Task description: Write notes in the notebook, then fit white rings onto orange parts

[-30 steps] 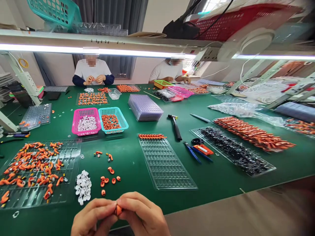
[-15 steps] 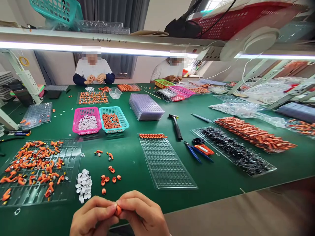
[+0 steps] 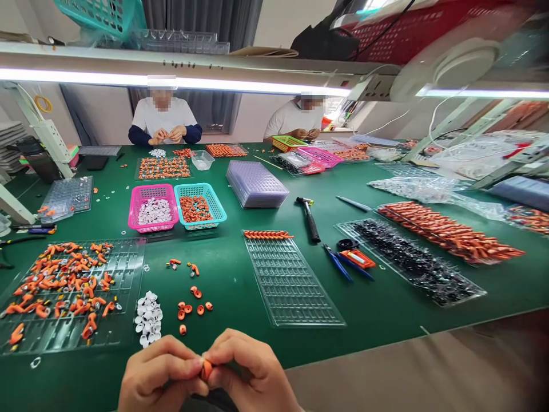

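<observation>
At the near edge of the green table (image 3: 386,317), my left hand (image 3: 160,375) and my right hand (image 3: 253,372) meet fingertip to fingertip and pinch one small orange part (image 3: 206,369) between them. Just beyond them lie several loose orange caps (image 3: 193,306) and a heap of small white caps (image 3: 148,317). A clear tray (image 3: 124,326) strewn with orange pieces sits to the left. A clear grid tray (image 3: 291,286) with one filled row of orange parts at its far end lies ahead to the right.
A pink basket (image 3: 152,209) of white caps and a teal basket (image 3: 199,206) of orange parts stand farther back. A hammer (image 3: 309,220), blue cutters (image 3: 338,263) and trays of black and orange parts (image 3: 446,234) lie right. Two people work across the table.
My hands stay together on the orange part. The view has drifted slightly, so the table items sit a little higher and to the right.
</observation>
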Tool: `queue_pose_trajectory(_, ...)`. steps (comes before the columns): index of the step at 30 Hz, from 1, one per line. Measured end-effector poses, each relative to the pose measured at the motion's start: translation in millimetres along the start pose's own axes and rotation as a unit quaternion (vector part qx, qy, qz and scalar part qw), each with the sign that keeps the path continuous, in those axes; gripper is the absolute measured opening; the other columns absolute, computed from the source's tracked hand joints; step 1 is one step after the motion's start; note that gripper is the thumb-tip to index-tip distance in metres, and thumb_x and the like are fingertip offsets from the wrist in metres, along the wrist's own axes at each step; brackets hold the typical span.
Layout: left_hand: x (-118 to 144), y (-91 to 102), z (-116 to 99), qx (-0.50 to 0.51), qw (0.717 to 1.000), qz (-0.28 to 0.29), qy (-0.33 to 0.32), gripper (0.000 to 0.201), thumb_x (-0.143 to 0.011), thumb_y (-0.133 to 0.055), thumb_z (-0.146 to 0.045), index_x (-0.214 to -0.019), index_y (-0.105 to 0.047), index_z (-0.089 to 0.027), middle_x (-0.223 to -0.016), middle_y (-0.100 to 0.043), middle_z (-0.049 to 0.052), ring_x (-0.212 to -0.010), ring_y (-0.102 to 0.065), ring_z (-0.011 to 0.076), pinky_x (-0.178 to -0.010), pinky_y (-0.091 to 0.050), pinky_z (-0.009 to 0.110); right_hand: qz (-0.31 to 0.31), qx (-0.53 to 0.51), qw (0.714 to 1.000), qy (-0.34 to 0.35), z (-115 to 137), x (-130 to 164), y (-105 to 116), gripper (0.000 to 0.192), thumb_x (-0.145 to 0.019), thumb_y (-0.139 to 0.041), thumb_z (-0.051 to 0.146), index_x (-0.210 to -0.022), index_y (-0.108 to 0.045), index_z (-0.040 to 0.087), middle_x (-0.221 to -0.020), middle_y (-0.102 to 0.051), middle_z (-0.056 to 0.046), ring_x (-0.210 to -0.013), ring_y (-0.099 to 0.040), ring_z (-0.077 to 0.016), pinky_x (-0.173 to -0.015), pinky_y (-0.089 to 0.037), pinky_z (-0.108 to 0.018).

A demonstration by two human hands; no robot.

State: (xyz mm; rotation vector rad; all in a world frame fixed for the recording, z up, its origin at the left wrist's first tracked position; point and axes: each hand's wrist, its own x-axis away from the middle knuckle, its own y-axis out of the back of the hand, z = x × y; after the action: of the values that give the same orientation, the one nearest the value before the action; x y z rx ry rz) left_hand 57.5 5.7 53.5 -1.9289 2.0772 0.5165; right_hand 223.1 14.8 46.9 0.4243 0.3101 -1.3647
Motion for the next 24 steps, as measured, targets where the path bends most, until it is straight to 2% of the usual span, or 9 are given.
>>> queue_pose_trajectory(7, -1, -2.9, 2, 0.032, 0.999, 0.000, 0.020, 0.011, -0.083, -0.074, -0.025, -0.073, -0.075, -0.023, -0.070, -0.066, -0.002, -0.051, -0.065, 0.0074, -0.047, -0.052, 0.013, 0.031, -0.002, 0.999, -0.043, 2, 0, 1, 0.014, -0.087, -0.067, 0.025, -0.075, -0.064, 0.017, -0.066, -0.067, -0.004, -0.056, -0.062, -0.0137, -0.053, -0.050, -0.022)
queue_pose_trajectory(15, 1, -1.7, 8, 0.058, 0.998, 0.012, -0.009, 0.006, -0.084, -0.073, -0.023, -0.079, -0.075, -0.023, -0.072, -0.063, -0.002, -0.047, -0.062, 0.0062, -0.046, -0.053, 0.014, 0.037, 0.008, 0.999, -0.018, 8, 0, 3, 0.013, -0.087, -0.064, 0.021, -0.075, -0.062, 0.019, -0.065, -0.069, -0.003, -0.056, -0.063, -0.0129, -0.054, -0.050, -0.021)
queue_pose_trajectory(17, 0, 2.2, 10, 0.059, 0.998, 0.033, -0.003, 0.004, -0.082, -0.075, -0.023, -0.078, -0.074, -0.023, -0.072, -0.061, -0.002, -0.048, -0.061, 0.0065, -0.042, -0.051, 0.013, 0.056, 0.007, 0.998, -0.017, 8, 2, 5, 0.012, -0.087, -0.064, 0.022, -0.076, -0.062, 0.019, -0.066, -0.070, -0.004, -0.058, -0.065, -0.0135, -0.055, -0.051, -0.021)
queue_pose_trajectory(20, -8, 8.8, 6, 0.034, 0.995, 0.094, -0.020, 0.011, -0.080, -0.077, -0.022, -0.070, -0.072, -0.022, -0.067, -0.062, -0.002, -0.049, -0.062, 0.0082, -0.043, -0.050, 0.015, 0.093, 0.016, 0.995, -0.026, 9, 3, 8, 0.011, -0.086, -0.065, 0.023, -0.076, -0.063, 0.019, -0.068, -0.070, -0.004, -0.059, -0.065, -0.0136, -0.056, -0.051, -0.021)
queue_pose_trajectory(24, -24, 14.3, -6, -0.060, 0.987, 0.150, -0.020, 0.019, -0.077, -0.080, -0.029, -0.067, -0.067, -0.019, -0.059, -0.068, -0.001, -0.051, -0.063, 0.0103, -0.051, -0.051, 0.017, 0.117, 0.031, 0.992, -0.033, 12, 2, 11, 0.010, -0.088, -0.061, 0.022, -0.079, -0.060, 0.020, -0.070, -0.069, -0.003, -0.061, -0.064, -0.0133, -0.058, -0.051, -0.021)
